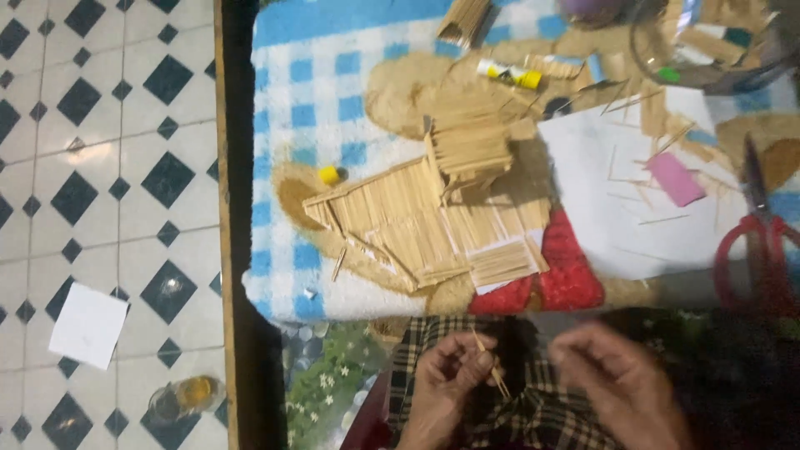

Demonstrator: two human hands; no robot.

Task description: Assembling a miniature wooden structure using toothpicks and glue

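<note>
Pinching a thin wooden stick [490, 367] between thumb and fingertips, your left hand [450, 379] sits low in the frame over a checked cloth [533, 417]. Your right hand [621, 375] is just beside it, blurred; its fingers curl toward the stick, but you cannot tell whether they touch it or grip anything. Both wrists are cut off by the bottom edge. Above them, on a blue-and-white checked towel [292, 125], lies a little house of sticks [442, 200], with a small yellow cap [330, 174] near its left corner and a glue tube [510, 73] beyond. Red scissors [762, 242] lie at the right, partly out of focus, next to a white sheet [608, 200] carrying a pink piece [676, 178].
</note>
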